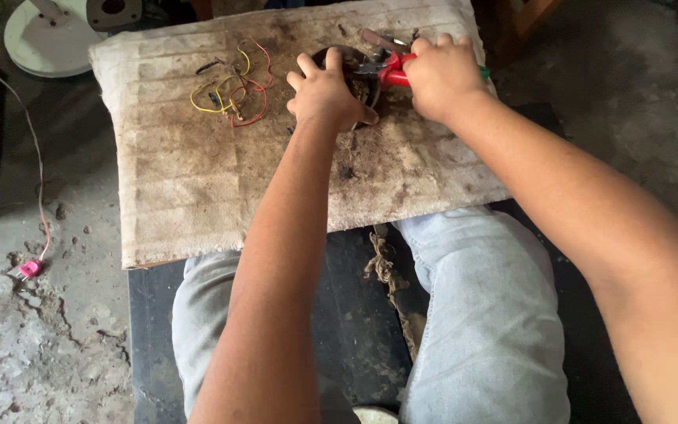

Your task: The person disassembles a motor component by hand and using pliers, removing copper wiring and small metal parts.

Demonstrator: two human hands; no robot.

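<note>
On the dirty cloth-covered bench (198, 196), the left hand (325, 93) curls down over a dark round part (352, 72), gripping it at about 12 o'clock on the cloth. The right hand (441, 74), closed tight, holds red-handled pliers (390, 71) touching the part from 3 o'clock. Loose coloured wires (233, 98) lie near, at 9 o'clock.

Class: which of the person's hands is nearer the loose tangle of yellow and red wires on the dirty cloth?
Left. The left hand lies just right of the wires; the right hand is farther right.

Left hand (325, 93) steadies a dark round part (352, 71); right hand (439, 74) grips red-handled pliers (390, 71).
</note>
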